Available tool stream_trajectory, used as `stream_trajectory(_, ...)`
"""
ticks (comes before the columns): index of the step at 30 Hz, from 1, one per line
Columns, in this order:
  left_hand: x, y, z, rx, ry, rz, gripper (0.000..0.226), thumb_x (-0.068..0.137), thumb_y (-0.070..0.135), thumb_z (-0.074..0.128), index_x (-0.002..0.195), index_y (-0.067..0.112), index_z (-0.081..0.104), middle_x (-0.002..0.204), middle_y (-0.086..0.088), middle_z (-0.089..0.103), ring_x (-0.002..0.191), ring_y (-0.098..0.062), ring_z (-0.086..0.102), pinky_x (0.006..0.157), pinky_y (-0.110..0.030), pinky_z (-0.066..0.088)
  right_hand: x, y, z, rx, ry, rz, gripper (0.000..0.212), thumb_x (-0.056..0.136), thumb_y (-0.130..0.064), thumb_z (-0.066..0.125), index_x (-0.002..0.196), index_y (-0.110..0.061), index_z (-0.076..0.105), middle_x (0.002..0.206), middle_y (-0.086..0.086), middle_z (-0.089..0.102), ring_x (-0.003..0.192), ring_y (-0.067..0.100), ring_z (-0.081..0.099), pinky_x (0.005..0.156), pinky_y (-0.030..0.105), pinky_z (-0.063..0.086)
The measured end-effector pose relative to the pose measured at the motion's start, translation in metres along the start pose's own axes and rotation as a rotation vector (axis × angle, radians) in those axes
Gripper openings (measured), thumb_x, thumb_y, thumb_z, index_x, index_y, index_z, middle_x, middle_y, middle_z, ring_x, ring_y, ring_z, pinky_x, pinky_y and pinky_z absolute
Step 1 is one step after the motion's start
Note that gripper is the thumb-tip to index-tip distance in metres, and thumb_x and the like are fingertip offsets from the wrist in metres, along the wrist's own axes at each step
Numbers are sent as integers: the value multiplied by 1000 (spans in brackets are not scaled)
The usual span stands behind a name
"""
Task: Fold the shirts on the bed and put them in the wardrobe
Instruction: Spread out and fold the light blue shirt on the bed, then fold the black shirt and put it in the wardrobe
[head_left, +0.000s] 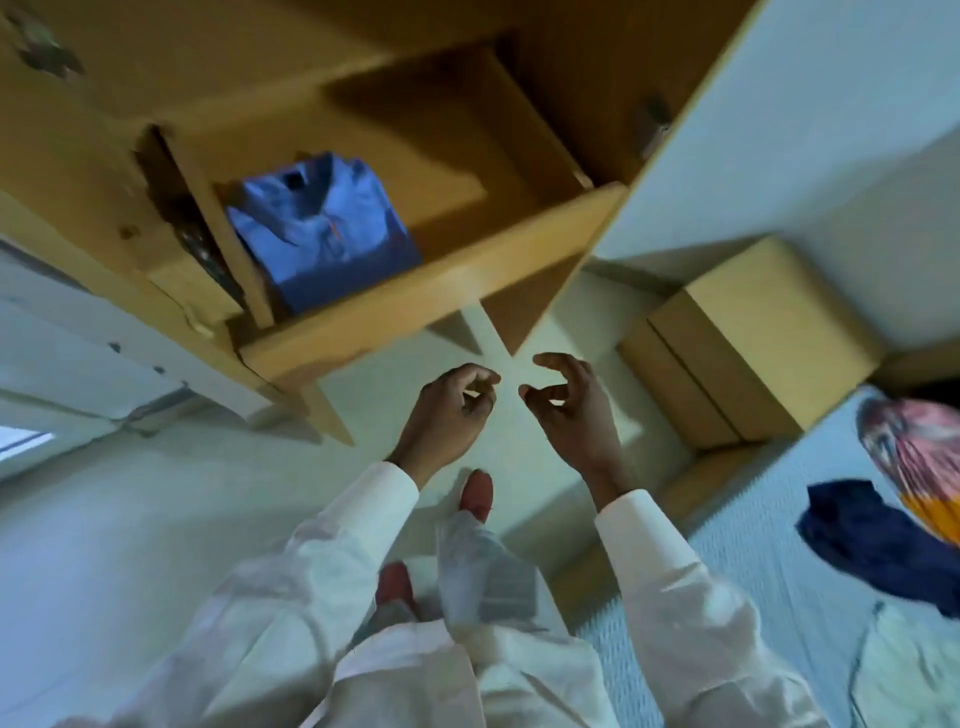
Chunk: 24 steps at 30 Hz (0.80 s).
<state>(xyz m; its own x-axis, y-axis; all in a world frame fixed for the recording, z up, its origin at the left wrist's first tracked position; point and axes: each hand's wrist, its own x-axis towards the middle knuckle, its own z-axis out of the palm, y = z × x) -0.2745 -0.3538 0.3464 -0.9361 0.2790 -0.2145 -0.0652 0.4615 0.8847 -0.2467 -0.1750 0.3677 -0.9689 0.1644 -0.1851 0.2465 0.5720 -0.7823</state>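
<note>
A folded blue shirt (322, 234) lies on a shelf of the wooden wardrobe (431, 306), at the shelf's left end. Below and in front of the shelf hang my left hand (452, 410) and my right hand (569, 405), close together, fingers loosely curled, holding nothing. At the right edge the bed (753, 561) carries a crumpled dark blue shirt (872, 540) and a multicoloured garment (919, 457). A pale garment (909, 670) lies at the bottom right of the bed.
The wardrobe's white door (779, 130) stands open at the upper right. A cardboard-coloured box (748, 338) sits on the floor between wardrobe and bed. My feet in red shoes (478, 493) stand on the pale floor. A white panel (78, 338) shows at the left.
</note>
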Motion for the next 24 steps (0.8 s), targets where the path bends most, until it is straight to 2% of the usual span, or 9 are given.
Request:
stream_trajectory(2, -26, -20, 31, -13, -90, -84, 19, 94, 17, 59, 110, 22, 68, 98, 12, 68, 88, -7, 66, 80, -16, 49, -37, 31, 1, -37, -23, 74, 35, 90, -27, 72, 124, -24, 61, 125, -5, 57, 85, -8, 65, 79, 12, 51)
stream_trajectory(6, -67, -72, 102, -27, -252, -207, 21, 95, 18, 57, 111, 25, 69, 104, 13, 69, 95, -7, 66, 90, -27, 54, -87, 96, 7, -95, -88, 184, 31, 91, -24, 71, 121, -20, 63, 120, -3, 62, 87, 3, 66, 84, 28, 56)
stream_trajectory(9, -84, -115, 156, -30, -301, -267, 21, 94, 20, 58, 111, 29, 69, 110, 15, 70, 98, -2, 65, 91, -23, 53, -107, 152, 13, -125, -80, 247, 29, 90, -24, 71, 118, -21, 64, 115, -5, 64, 86, 0, 66, 84, 27, 56)
stream_trajectory(11, -85, -149, 198, -28, -342, -274, 22, 94, 20, 58, 111, 28, 69, 109, 14, 70, 99, -3, 64, 90, -19, 50, -113, 200, 22, -127, -64, 285, 27, 89, -24, 72, 115, -22, 65, 109, -7, 67, 85, 3, 67, 80, 21, 54)
stream_trajectory(13, -80, -181, 231, -24, -363, -277, 23, 93, 19, 57, 111, 26, 70, 107, 11, 70, 98, -6, 64, 89, -20, 49, -116, 241, 29, -93, -21, 313, 25, 89, -24, 72, 113, -23, 66, 105, -9, 68, 84, 2, 67, 72, 9, 47)
stream_trajectory(16, -71, -225, 276, 4, -379, -263, 24, 90, 19, 55, 107, 27, 70, 100, 7, 72, 91, -13, 67, 86, -27, 54, -125, 299, 45, -49, 55, 311, 22, 90, -27, 72, 110, -28, 65, 102, -14, 69, 84, -4, 65, 68, 4, 42)
stream_trajectory(19, -57, -262, 332, 70, -363, -153, 23, 90, 16, 55, 104, 25, 71, 95, 6, 72, 86, -16, 67, 82, -26, 53, -150, 365, 62, 41, 190, 264, 21, 90, -23, 71, 110, -26, 66, 102, -11, 69, 85, -3, 65, 69, 6, 44)
stream_trajectory(22, -56, -261, 381, 101, -331, -32, 21, 89, 17, 57, 102, 25, 71, 93, 8, 71, 93, -17, 69, 91, -29, 53, -190, 407, 63, 130, 383, 163, 19, 91, -15, 69, 109, -22, 68, 99, -11, 70, 85, 1, 66, 73, 9, 47)
stream_trajectory(24, -65, -250, 408, 103, -329, 37, 21, 90, 18, 57, 104, 24, 71, 92, 10, 70, 94, -16, 68, 91, -28, 52, -218, 430, 58, 220, 515, 121, 18, 91, -13, 68, 105, -23, 68, 97, -13, 69, 84, 7, 68, 78, 26, 56)
